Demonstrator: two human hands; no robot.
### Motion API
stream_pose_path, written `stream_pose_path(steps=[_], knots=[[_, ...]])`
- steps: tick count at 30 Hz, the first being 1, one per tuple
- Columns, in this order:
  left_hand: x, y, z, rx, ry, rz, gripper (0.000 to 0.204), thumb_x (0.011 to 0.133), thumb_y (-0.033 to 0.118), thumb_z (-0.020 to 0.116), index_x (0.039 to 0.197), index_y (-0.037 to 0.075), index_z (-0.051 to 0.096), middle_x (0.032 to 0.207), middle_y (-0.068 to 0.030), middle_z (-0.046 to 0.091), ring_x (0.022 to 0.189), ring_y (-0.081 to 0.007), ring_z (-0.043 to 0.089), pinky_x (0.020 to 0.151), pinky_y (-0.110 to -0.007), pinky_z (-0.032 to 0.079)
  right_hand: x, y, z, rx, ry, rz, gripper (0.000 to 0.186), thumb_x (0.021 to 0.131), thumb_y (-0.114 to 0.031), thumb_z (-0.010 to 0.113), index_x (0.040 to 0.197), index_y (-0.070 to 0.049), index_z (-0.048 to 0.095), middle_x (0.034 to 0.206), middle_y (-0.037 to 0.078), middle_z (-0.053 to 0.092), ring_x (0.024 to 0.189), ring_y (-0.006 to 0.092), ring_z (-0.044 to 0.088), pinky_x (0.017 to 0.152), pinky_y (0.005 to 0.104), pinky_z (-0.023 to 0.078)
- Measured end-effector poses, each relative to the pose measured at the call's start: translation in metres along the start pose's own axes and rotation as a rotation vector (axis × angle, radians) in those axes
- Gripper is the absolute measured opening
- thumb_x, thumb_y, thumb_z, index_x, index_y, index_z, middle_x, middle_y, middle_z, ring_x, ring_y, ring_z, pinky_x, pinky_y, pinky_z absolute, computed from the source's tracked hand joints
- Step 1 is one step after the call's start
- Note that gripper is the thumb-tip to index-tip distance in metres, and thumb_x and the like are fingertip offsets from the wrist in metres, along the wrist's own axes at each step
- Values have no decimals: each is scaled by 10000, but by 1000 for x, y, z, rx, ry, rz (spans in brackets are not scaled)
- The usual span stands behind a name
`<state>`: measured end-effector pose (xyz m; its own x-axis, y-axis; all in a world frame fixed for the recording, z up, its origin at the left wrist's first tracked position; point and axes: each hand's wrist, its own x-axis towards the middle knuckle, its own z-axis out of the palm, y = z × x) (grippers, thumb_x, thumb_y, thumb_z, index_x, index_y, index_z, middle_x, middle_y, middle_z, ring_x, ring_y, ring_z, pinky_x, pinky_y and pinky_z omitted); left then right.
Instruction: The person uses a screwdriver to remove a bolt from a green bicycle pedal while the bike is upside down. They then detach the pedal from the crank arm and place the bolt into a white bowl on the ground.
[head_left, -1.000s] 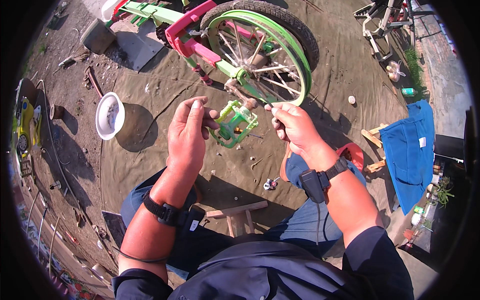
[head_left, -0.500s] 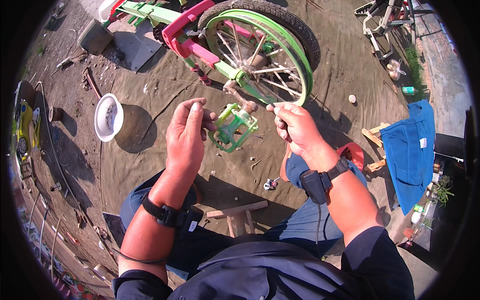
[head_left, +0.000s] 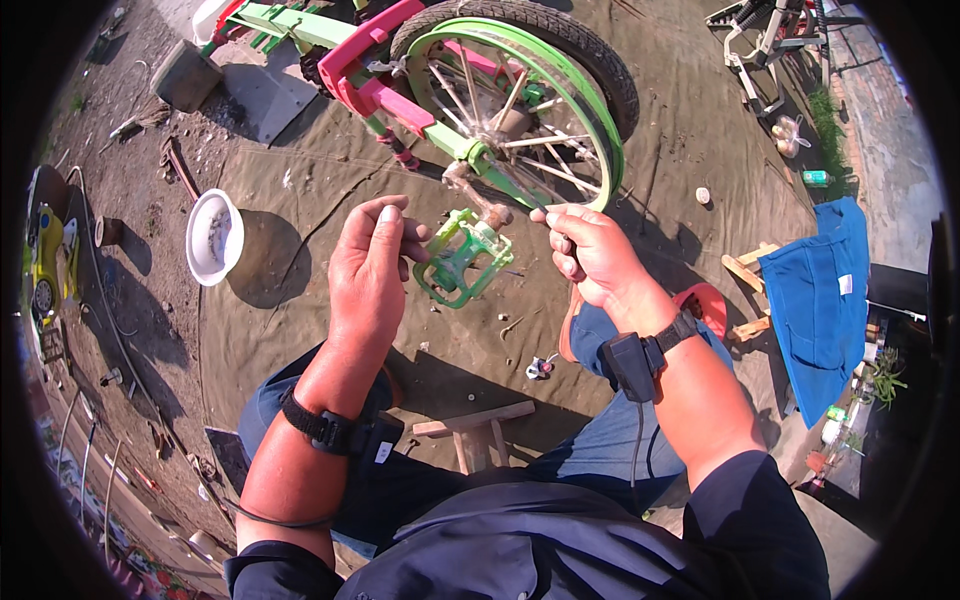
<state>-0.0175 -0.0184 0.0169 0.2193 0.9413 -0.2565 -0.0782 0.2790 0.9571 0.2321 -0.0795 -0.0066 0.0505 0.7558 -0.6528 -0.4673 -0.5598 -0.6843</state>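
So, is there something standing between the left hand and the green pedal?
Nothing visible stands between them: the left hand is just left of the green pedal. Whether the two touch, this view does not show.

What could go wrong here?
1. The right hand appears close to the green wheel rim; if the wheel turned, fingers might get knocked or pinched, though depth is hard to judge.
2. The green pedal sits right beside the left hand's fingers; a swing could bump them.
3. A loose cord hangs from the black box on the right wrist and might snag.
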Motion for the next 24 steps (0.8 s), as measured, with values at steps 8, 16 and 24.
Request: stream_pose_path(steps=[8,16,24], knots=[[1,0,1,32,9,15,264,1038,209,458,1181,15,566,895,-53,657,690,-71,581,571,-193,409,9,5,-9,94,-19,74,188,973,-132,527,1085,0,601,680,-39,470,479,45,406,424,182,326],[2,0,1,13,27,-6,232,1029,183,482,1169,25,576,886,-48,657,672,-63,570,559,-186,405,12,4,-10,38,24,70,175,978,-147,512,1059,-22,604,663,-53,462,480,42,403,417,186,303],[4,0,1,7,22,-20,224,1022,170,494,1174,28,576,883,-45,657,672,-62,571,559,-186,404,19,19,-5,-530,115,-432,159,941,-153,533,1008,-34,614,701,35,598,530,145,552,496,286,443]])
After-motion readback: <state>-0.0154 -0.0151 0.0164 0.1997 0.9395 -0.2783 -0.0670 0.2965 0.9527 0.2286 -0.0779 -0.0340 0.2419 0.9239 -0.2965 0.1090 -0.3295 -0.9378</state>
